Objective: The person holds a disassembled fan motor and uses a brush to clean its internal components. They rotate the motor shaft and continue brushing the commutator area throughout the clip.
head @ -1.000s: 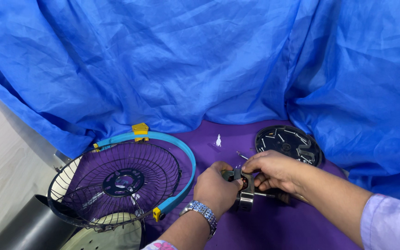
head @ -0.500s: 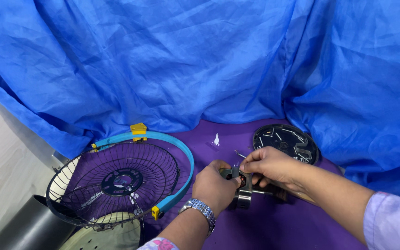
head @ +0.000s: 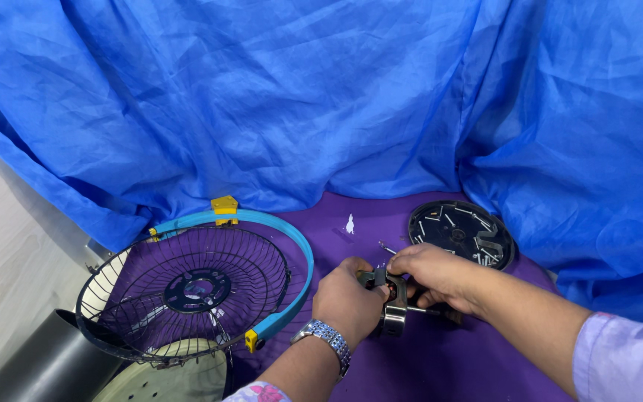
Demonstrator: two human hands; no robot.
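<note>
Both hands meet over a small metal fan motor (head: pixel 394 307) on the purple table cover (head: pixel 440 365). My left hand (head: pixel 350 296), with a metal watch on its wrist, grips the motor's left side. From the right, my right hand (head: pixel 434 274) closes on the motor's top, fingers on a dark fitting there. A thin shaft sticks out of the motor to the right, under my right hand. Most of the motor is hidden by the fingers.
A black wire fan guard (head: pixel 187 290) with a blue rim and yellow clips lies at the left. A round black cover (head: pixel 461 233) holding several screws sits behind my right hand. Blue cloth (head: pixel 321 97) drapes the back. A black cylinder (head: pixel 35 365) stands at bottom left.
The hands stay together on the motor with only small shifts of the fingers. The view has moved slightly.
</note>
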